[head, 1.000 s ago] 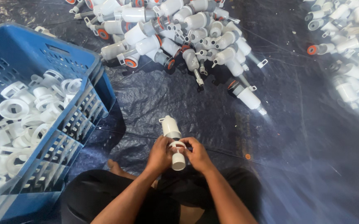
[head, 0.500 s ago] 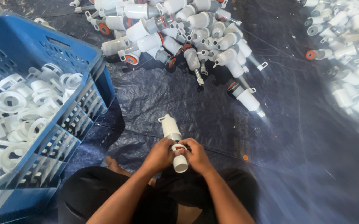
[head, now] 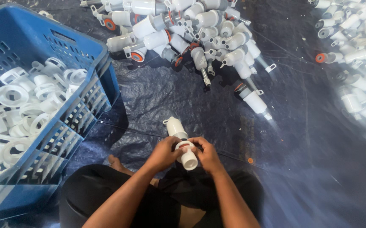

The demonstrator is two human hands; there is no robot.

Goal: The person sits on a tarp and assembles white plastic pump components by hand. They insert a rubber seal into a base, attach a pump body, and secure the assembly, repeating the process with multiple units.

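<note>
Both hands' fingers (head: 193, 143) (curled) clasp white valve (head: 182, 141).

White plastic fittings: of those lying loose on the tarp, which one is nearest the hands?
The lone fitting with a red ring, lying apart at the lower right edge of the top pile. It is closer to the hands than the others.
</note>
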